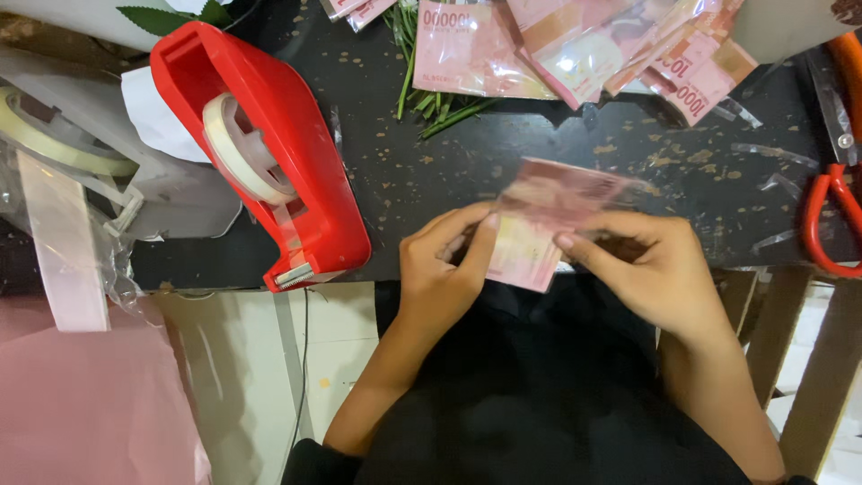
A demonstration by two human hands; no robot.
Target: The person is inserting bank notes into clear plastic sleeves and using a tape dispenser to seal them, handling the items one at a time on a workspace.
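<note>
A pink banknote (548, 216) is held over the near edge of a black table (503, 144), blurred by motion. My left hand (440, 274) pinches its left side with thumb and fingers. My right hand (651, 269) grips its right side, thumb on top. Both hands hover just above the table's front edge, close together.
A red tape dispenser (269, 153) with a roll of clear tape stands at the left. A white dispenser (81, 171) sits further left. Several pink banknotes in clear sleeves (575, 45) lie at the back, beside green stems (431, 103). Red-handled scissors (831, 216) rest at the right edge.
</note>
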